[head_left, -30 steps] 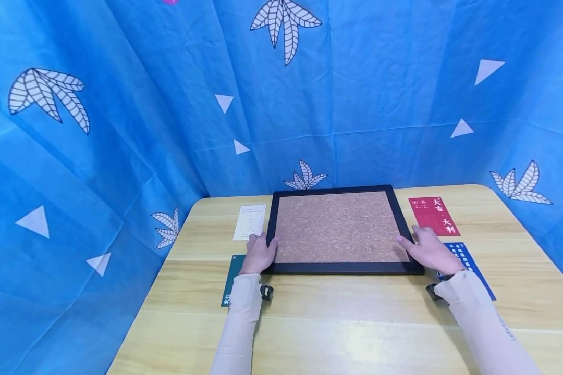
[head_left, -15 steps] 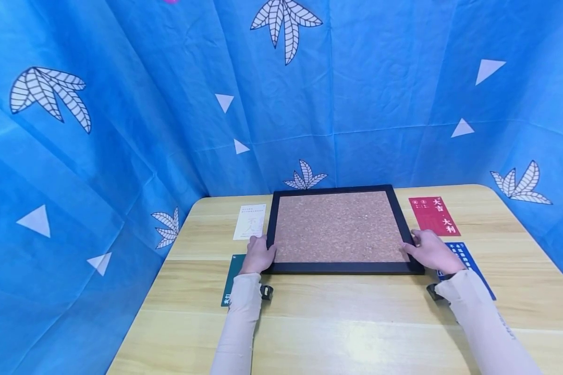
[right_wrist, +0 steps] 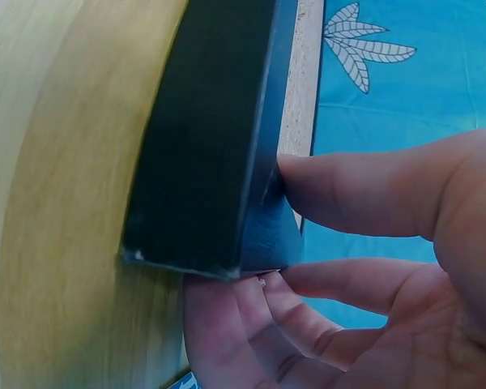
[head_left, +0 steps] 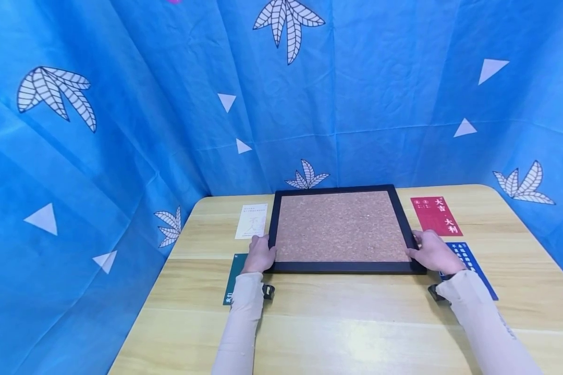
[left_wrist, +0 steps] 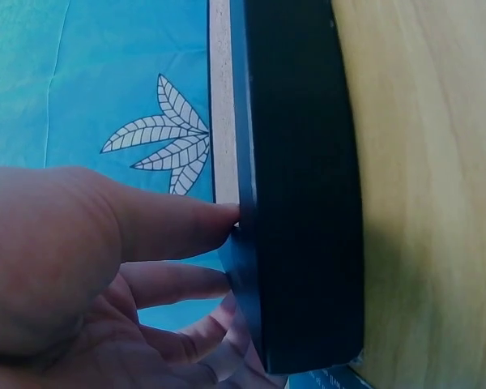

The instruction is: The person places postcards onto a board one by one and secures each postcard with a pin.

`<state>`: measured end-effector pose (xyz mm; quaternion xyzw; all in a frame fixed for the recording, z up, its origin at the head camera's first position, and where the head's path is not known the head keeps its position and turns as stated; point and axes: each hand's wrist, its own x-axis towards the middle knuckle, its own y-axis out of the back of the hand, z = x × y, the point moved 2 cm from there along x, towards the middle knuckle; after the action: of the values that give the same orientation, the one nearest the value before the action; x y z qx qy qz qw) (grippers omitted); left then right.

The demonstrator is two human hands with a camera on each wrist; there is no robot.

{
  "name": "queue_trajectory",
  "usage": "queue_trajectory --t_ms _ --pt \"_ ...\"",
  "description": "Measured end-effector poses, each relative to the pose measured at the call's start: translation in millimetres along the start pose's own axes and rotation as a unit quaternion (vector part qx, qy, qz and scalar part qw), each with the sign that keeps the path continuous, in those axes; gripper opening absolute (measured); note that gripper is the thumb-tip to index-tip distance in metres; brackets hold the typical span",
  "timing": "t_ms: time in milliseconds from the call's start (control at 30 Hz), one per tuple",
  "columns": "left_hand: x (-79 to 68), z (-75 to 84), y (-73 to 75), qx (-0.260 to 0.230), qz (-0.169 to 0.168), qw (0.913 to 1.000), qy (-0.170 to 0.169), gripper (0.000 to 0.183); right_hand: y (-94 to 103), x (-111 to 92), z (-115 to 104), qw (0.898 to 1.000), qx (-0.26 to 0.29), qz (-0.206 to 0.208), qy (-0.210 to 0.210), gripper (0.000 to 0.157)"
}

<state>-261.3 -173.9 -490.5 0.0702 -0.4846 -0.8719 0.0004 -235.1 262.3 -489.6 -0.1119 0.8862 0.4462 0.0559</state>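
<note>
A black-framed cork board (head_left: 342,226) lies flat on the wooden table, toward its back edge. My left hand (head_left: 259,255) grips the frame's left side near the front corner. In the left wrist view its thumb (left_wrist: 186,220) presses on top of the black frame (left_wrist: 304,194) and the fingers lie along the outer side. My right hand (head_left: 433,252) holds the right side near the front corner. Its thumb (right_wrist: 356,190) is on the frame's top in the right wrist view, with the fingers against the side of the black frame (right_wrist: 206,138).
A white card (head_left: 251,220) and a green card (head_left: 235,276) lie left of the board, the green one partly under my left hand. To the right are a red card (head_left: 436,215) and a blue card (head_left: 474,268). A blue curtain (head_left: 380,94) hangs behind the table (head_left: 328,323).
My right thumb has moved outward from the cork onto the frame's right side, and the right fingers have closed in on it. The left hand has barely moved. The board stays in place.
</note>
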Motion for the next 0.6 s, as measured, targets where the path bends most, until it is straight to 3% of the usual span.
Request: queue_trajectory --t_ms 400,600 --pt "-6.8 -0.2 1.4 0.006 0.001 0.9999 -0.009 0.051 2.9 -5 -2 1.0 -0.005 -0.009 0.004 0.064" --pt "-13.1 -0.4 1.5 0.016 0.0 0.9995 -0.029 0.051 1.0 -10 -1 1.0 -0.008 -0.004 0.014 0.064"
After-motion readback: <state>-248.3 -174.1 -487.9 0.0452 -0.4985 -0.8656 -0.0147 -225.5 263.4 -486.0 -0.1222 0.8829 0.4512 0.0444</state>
